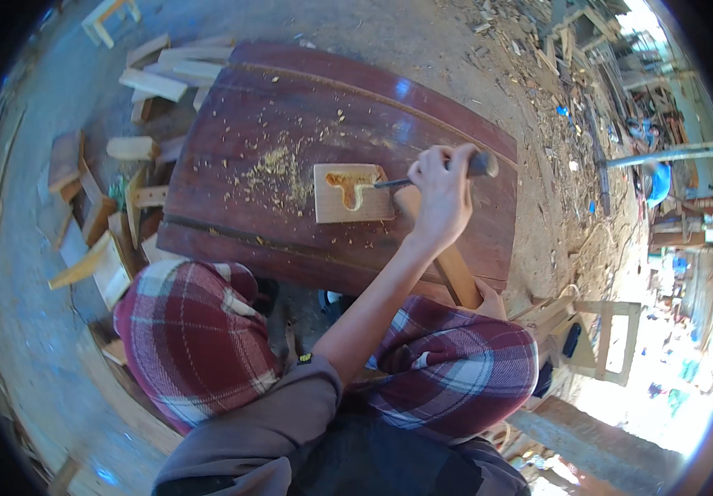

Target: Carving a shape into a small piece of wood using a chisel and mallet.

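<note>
A pale wooden block (327,212) with a T-shaped recess cut into its top lies on a dark red-brown wooden panel (232,194). My left hand (441,192) is closed round a chisel (480,164), whose dark blade points left and reaches the block's right edge beside the recess. Low on the right, partly hidden by my plaid-covered knee, my right hand (491,301) grips the end of a wooden mallet (457,277). The mallet slants up and left, and its far end passes below my left hand. Wood shavings (278,172) lie left of the block.
Several wood offcuts (131,149) are heaped on the ground left of the panel. A small wooden stool (108,16) stands at the far left. Timber scraps (571,50) lie at the far right, and a wooden frame (608,339) stands near my right knee.
</note>
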Motion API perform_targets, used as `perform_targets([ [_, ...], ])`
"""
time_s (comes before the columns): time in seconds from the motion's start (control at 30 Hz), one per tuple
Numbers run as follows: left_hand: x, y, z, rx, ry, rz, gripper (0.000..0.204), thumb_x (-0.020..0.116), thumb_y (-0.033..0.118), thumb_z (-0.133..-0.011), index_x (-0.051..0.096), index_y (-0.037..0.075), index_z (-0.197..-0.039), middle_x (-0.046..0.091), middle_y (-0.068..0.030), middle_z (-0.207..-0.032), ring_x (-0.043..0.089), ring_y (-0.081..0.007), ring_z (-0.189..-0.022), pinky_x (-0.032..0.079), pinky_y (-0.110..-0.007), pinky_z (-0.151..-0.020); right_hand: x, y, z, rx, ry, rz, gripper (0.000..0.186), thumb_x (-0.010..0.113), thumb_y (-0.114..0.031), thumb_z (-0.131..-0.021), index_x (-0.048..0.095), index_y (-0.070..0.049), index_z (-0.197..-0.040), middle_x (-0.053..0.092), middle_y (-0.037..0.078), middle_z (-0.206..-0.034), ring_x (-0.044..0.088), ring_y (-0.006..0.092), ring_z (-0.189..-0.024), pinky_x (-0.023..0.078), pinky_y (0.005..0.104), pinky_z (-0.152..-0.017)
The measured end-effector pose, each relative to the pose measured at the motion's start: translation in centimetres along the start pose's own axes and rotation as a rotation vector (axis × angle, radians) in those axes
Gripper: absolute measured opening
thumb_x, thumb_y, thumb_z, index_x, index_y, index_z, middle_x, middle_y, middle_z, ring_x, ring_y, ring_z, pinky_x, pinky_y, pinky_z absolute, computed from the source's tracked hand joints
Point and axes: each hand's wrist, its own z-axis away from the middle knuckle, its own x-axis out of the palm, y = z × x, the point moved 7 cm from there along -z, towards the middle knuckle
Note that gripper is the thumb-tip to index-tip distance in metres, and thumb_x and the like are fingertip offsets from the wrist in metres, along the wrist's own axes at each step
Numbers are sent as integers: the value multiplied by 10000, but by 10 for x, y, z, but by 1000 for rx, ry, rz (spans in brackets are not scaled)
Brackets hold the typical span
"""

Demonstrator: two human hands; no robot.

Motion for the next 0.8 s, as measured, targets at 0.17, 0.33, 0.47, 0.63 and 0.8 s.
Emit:
perform_targets([
  [0.17, -13, -12, -19, -41, 59, -15, 398, 585, 98, -906, 436, 112, -1275, 492, -135, -1128, 480, -334, -1065, 326, -507, -912, -3, -8, 13, 124, -71, -165, 748, 847, -275, -610, 576, -94, -1282, 670, 137, -1127, 629, 213, -1066, 460, 312, -924],
  [0.33, -2, -4, -14, -12, -28, 16, 393, 580, 83, -907, 441, 126, -1273, 503, -120, -1113, 492, -319, -1047, 326, -499, -920, -6, -8, 14, 115, -178, -83, 673, 802, -302, -678, 577, -90, -1276, 661, 156, -1144, 623, 239, -1087, 456, 320, -925],
  [0.47, -3, 1, -11, 67, -28, -102, 395, 568, 57, -904, 446, 131, -1273, 504, -117, -1103, 493, -319, -1054, 319, -500, -930, -13, -13, 24, 216, -143, -92, 636, 780, -297, -690, 588, -104, -1264, 659, 155, -1153, 624, 271, -1087, 463, 336, -927],
  [0.63, 3, -18, -15, 6, -12, -87, 398, 593, 65, -890, 461, 132, -1260, 517, -125, -1084, 511, -335, -1037, 342, -508, -913, -17, -2, 18, 176, -53, -26, 671, 802, -271, -648, 583, -83, -1254, 669, 164, -1112, 637, 279, -1055, 471, 341, -913],
  [0.8, 15, -21, -4, 51, -46, -15, 359, 607, 64, -876, 507, 123, -1216, 542, -114, -1052, 523, -328, -1017, 345, -488, -912, -14, -4, 16, 177, -65, -7, 702, 817, -260, -617, 581, -51, -1245, 674, 175, -1081, 642, 297, -1037, 468, 339, -908],
])
